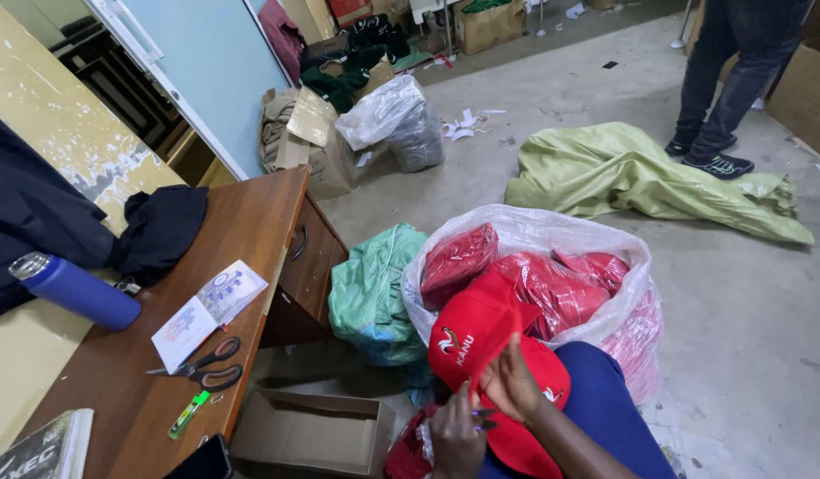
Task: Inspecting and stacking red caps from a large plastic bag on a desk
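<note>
The red cap [481, 341] sits low in the middle of the view, over the person's lap, crown up with its white emblem facing the camera. The right hand [514, 383] lies against its rim, fingers spread and pressed to the fabric; the left hand [456, 436] pinches the lower edge beneath it. A second red cap [529, 417] lies under the first, on the blue-clad thigh [605, 408].

The step in hand looks like handling or trimming one cap taken from the stock. A next move would likely call for turning the cap while the left grip holds the edge.

Just behind the cap stands a clear plastic bag [623, 310] full of red wrapped bundles [543, 288], its mouth open toward the hands. A green sack [370, 293] leans between the bag and the wooden surface [241, 231], whose edge runs close on the left; scissors [210, 364], a booklet [210, 310] and a blue bottle [77, 291] lie there. An open cardboard box [312, 430] sits below that edge. The floor [747, 319] on the right offers the most room; another person's legs [729, 80] stand well apart.
</note>
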